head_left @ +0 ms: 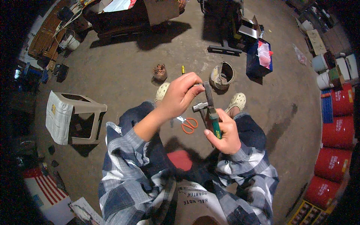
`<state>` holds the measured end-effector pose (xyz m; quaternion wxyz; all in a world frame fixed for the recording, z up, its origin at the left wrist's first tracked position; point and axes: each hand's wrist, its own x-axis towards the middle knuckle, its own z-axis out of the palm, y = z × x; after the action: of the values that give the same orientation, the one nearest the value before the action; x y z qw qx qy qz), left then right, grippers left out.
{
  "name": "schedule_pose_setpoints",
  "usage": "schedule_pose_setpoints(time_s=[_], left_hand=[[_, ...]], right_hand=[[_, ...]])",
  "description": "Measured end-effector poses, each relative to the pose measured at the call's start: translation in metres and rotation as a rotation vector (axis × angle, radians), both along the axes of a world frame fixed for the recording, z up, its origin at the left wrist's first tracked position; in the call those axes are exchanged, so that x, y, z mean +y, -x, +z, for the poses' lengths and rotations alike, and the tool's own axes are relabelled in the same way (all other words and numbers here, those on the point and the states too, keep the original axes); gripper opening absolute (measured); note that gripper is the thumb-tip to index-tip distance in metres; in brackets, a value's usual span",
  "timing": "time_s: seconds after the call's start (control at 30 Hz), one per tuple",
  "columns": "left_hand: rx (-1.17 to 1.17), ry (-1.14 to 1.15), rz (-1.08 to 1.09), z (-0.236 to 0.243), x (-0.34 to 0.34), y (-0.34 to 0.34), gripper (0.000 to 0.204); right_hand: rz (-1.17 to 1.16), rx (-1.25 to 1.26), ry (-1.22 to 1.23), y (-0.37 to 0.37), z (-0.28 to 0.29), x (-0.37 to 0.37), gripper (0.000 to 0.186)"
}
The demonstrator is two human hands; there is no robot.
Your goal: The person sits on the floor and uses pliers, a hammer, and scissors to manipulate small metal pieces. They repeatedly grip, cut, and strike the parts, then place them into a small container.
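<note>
- The concrete floor carries everything here; the person sits over its middle, with both feet in pale clogs planted on it ahead of the knees.
- A row of red drums runs along the floor's right edge, with white buckets beyond them toward the far right corner.
- A plastic stool with a white sack draped over one side stands on the left part of the floor, well apart from the person.
- A blue bag with a red net pouch on top lies toward the far side, right of middle.
- A worn grey cap lies upturned on the floor just beyond the right clog.
- The right hand is closed in a full grip round the green handle of a hammer, held upright in front of the knees, with its metal head level with the other hand.
- The left hand is raised above it, fingers curled and pinched tight on the top end of a thin metal piece that stands beside the hammer; whether the two touch is hard to tell.
- Orange-handled scissors lie on the floor between the feet, below the hands.
- A small brown lump and a tiny yellow object lie just beyond the left clog.
</note>
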<state>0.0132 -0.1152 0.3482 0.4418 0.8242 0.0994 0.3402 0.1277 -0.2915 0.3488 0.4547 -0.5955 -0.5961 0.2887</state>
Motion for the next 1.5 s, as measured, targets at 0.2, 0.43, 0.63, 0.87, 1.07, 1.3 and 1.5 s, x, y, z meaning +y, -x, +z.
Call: schedule_pose_setpoints(time_s=[0.2, 0.43, 0.63, 0.87, 1.07, 1.3, 1.5], left_hand=[[-0.072, -0.077, -0.009, 0.000, 0.001, 0.001, 0.021], [-0.078, -0.039, -0.006, 0.000, -0.001, 0.003, 0.024], [-0.079, -0.036, -0.001, 0.003, -0.002, 0.002, 0.020], [-0.089, -0.056, 0.032, 0.004, -0.004, 0.001, 0.019], [-0.143, -0.208, 0.137, 0.004, -0.005, -0.004, 0.019], [-0.209, -0.248, 0.147, 0.000, -0.001, -0.007, 0.020], [-0.205, -0.192, 0.116, 0.006, -0.004, -0.012, 0.020]], right_hand=[[0.108, 0.171, -0.005, 0.000, -0.005, -0.003, 0.015], [0.169, 0.412, 0.065, 0.000, -0.009, -0.003, 0.014], [0.168, 0.672, 0.232, 0.000, -0.001, -0.008, 0.023], [0.193, 0.914, 0.320, -0.001, -0.002, -0.011, 0.025], [0.202, 1.156, 0.368, 0.004, 0.008, -0.012, 0.023], [0.163, 1.061, 0.332, 0.004, 0.004, -0.010, 0.022], [0.089, 0.559, 0.059, 0.002, -0.004, -0.005, 0.022]])
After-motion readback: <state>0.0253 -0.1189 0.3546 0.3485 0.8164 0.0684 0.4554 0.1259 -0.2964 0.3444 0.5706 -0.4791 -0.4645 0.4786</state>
